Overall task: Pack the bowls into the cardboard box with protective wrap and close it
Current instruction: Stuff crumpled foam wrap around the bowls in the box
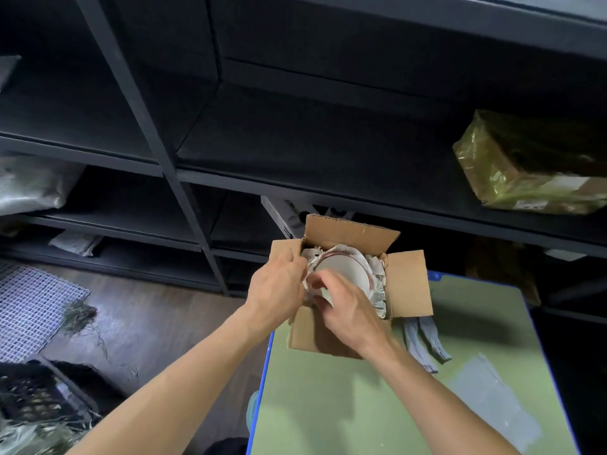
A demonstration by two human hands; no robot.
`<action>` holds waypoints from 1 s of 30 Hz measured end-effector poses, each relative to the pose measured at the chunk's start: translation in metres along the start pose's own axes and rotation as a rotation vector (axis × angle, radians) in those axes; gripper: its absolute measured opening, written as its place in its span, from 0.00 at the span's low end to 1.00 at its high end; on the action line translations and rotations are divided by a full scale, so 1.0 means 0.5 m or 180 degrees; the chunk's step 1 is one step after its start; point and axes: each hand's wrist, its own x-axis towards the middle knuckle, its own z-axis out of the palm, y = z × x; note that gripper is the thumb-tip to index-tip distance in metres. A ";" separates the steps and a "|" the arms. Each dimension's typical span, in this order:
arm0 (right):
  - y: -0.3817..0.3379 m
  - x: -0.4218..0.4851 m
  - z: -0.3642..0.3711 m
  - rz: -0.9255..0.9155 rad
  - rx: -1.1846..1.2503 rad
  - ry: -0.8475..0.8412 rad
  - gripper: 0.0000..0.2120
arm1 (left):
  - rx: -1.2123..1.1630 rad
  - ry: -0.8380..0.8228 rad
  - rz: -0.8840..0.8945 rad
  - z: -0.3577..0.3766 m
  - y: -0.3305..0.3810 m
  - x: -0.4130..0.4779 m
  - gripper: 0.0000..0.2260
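Where the cardboard box (338, 336) stands: on the far left corner of the green table (361, 412), its flaps standing open.
Bowl (341, 269): white with a red rim, lying inside the cardboard box, nested in the wrap (377, 292).
Wrap: crumpled pale paper, packed between the bowl and the box walls.
Left hand (279, 287): at the box's left side, fingers curled into the edge of the wrap, pinching it.
Right hand (351, 313): over the box's near side, fingers and thumb curled round the bowl's near rim.
Grey cloth pieces (425, 343): on the table, just right of the box.
Shelves (295, 188): dark, beyond the table, with a film-wrapped parcel (532, 165) on one at the far right.
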 end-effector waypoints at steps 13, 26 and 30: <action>-0.012 -0.021 0.019 -0.0077 -0.0445 0.0027 0.08 | 0.0066 -0.0179 0.0330 -0.017 -0.014 0.035 0.09; -0.051 0.029 0.019 0.0833 -0.0399 -0.0001 0.07 | -0.0207 -0.0299 0.0255 -0.021 -0.023 0.043 0.08; -0.046 0.037 0.005 0.0806 -0.0513 -0.0143 0.09 | -0.0183 -0.0278 0.0262 -0.023 -0.024 0.048 0.09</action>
